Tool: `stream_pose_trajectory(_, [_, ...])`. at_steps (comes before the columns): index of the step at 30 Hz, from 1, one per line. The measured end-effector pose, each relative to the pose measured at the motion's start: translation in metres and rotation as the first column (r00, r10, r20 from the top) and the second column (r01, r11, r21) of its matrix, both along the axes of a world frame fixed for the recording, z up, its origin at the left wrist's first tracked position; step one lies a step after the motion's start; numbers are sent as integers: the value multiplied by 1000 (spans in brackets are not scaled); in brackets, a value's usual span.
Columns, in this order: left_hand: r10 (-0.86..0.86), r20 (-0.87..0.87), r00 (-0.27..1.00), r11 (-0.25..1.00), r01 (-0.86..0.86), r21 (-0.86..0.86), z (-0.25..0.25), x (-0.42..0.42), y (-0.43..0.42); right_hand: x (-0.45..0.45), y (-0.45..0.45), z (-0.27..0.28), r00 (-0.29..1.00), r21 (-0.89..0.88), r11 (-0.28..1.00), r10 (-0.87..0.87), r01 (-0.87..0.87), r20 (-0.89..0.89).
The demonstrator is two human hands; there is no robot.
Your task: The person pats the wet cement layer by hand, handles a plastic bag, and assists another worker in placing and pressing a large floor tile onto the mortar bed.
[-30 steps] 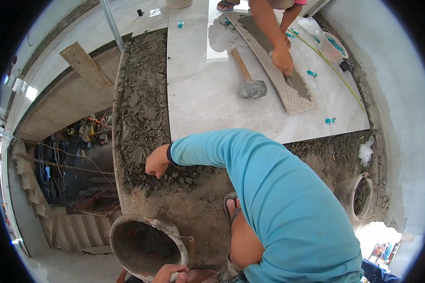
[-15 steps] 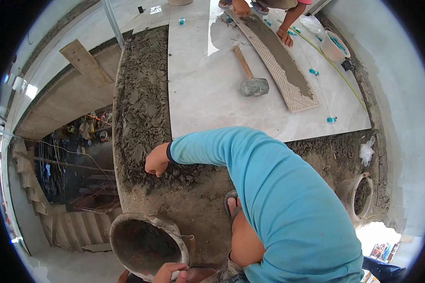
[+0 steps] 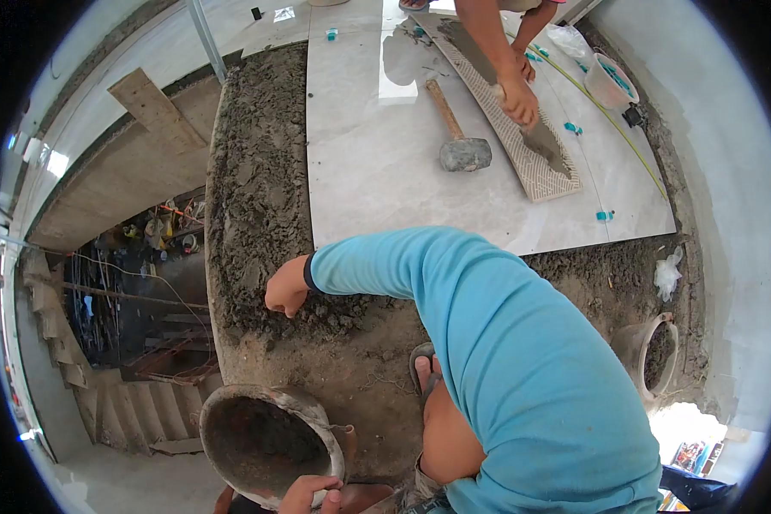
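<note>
My right hand (image 3: 288, 287), at the end of a blue sleeve, is closed in a fist low over the wet mortar bed (image 3: 261, 180). Whatever its fingers may hold is hidden beneath them. Near the bottom edge my left hand (image 3: 308, 496) is curled at the rim of a mortar-crusted bucket (image 3: 221, 403), fingers closed against it. Dark grey mortar residue lines the inside of the bucket. Beside the mortar bed lie large pale tiles (image 3: 377, 197), and a rubber mallet (image 3: 465, 155) rests on them.
A co-worker's hand (image 3: 519, 101) works over a mortar-covered tile strip (image 3: 550, 184). Teal levelling clips (image 3: 605, 216) sit along the tile joints. A second bucket (image 3: 634, 347) lies at right. Left of the slab edge, an open stairwell (image 3: 146, 300) drops away.
The co-worker's hand has moved down along the mortar-covered tile strip. My two hands have stayed nearly where they were.
</note>
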State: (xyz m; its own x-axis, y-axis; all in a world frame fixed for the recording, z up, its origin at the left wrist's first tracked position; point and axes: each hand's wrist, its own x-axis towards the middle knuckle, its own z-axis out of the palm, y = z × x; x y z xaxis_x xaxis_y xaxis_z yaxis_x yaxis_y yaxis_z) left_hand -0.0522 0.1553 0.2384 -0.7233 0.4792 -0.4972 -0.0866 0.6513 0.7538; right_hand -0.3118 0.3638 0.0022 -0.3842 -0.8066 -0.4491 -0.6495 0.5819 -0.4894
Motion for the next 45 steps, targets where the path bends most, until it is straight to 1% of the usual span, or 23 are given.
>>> stream_pose_trajectory(2, [2, 1, 1000, 1000, -2, 3, -1, 1, -1, -3, -4, -4, 999, 73, 996, 40, -42, 35])
stream_pose_trajectory(7, [17, 7, 1000, 1000, -17, 25, 0, 2, -1, -1, -3, -1, 998, 56, 998, 22, -25, 57])
stream_pose_trajectory(16, [-6, -2, 1000, 1000, 6, -13, 0, 2, 1, 0, 0, 5, 997, 55, 998, 18, -22, 80])
stream_pose_trajectory(21, [-17, -9, 1000, 1000, 17, 14, -2, 1, -1, 0, 0, 1, 996, 57, 998, 14, -19, 83])
stream_pose_trajectory(23, [-10, -10, 1000, 1000, 10, 14, -1, 2, 0, 0, 1, -2, 998, 7, 1000, 1, -1, 57])
stream_pose_trajectory(28, [-10, -33, 999, 1000, 10, 10, 2, 2, 4, -1, -1, -5, 997, 6, 1000, -20, 20, 77])
stream_pose_trajectory(31, [-4, -8, 1000, 1000, 4, 9, 1, 3, 2, -1, -2, -4, 997, 26, 1000, -16, 14, 76])
stream_pose_trajectory(33, [54, 75, 996, 999, -54, -5, 1, 4, 2, -1, -2, -4, 997, 43, 999, -10, 7, 73])
stream_pose_trajectory(34, [54, 76, 996, 999, -54, -5, 1, 3, 2, -1, -2, -7, 998, 32, 999, -15, 13, 66])
stream_pose_trajectory(36, [-6, 1, 1000, 1000, 6, -1, 0, 2, 2, -2, -2, -12, 998, 19, 1000, -19, 18, 59])
stream_pose_trajectory(38, [-2, 7, 1000, 1000, 2, 1, 0, 3, 2, -3, -3, -18, 1000, -5, 1000, 12, -11, 14])
stream_pose_trajectory(42, [-25, 4, 1000, 1000, 25, 7, 0, 0, 3, -3, -4, -21, 1000, 8, 1000, 18, -18, 13])
stream_pose_trajectory(45, [-30, -16, 999, 999, 31, 14, -3, 2, 1, -2, -3, -18, 1000, -15, 1000, 8, -8, 16])
